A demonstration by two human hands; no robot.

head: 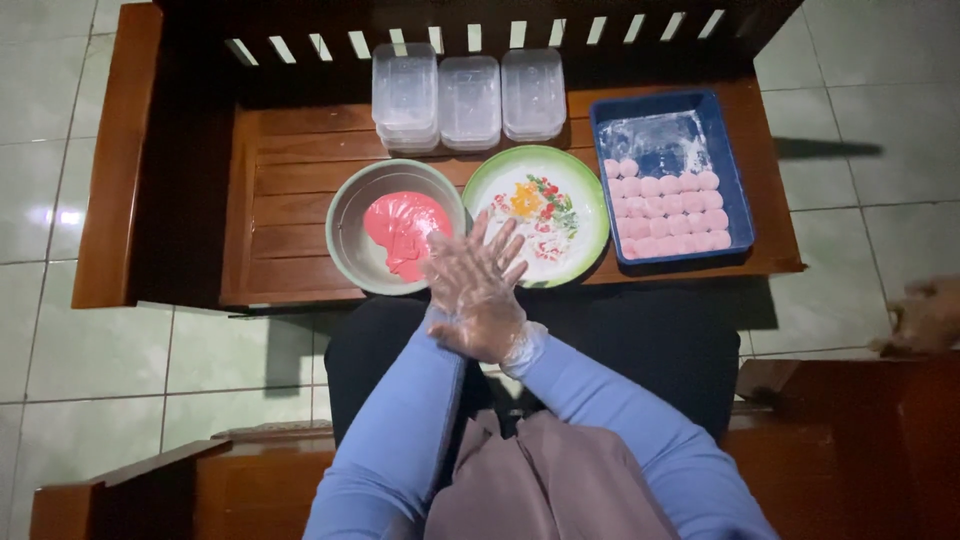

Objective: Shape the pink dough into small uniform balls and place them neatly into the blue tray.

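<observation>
Blue sleeves (400, 440) nearest. Left hand (462, 272) and right hand (492, 318), in clear gloves, pressed flat palm to palm, fingers spread; whether anything sits between, cannot tell. Grey bowl (345, 235) with pink dough (405, 228) at left, flowered plate (590, 215) middle, blue tray (740, 205) of pink balls (665, 212) right. Risk: sleeve brushing dough, loose glove slipping.

Three clear lidded tubs (468, 100) at bench back

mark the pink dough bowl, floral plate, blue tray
bowl of pink dough (352, 232): head view, bare inner wall.
floral plate (590, 205): head view, green rim.
blue tray (742, 205): head view, right wall.
</observation>
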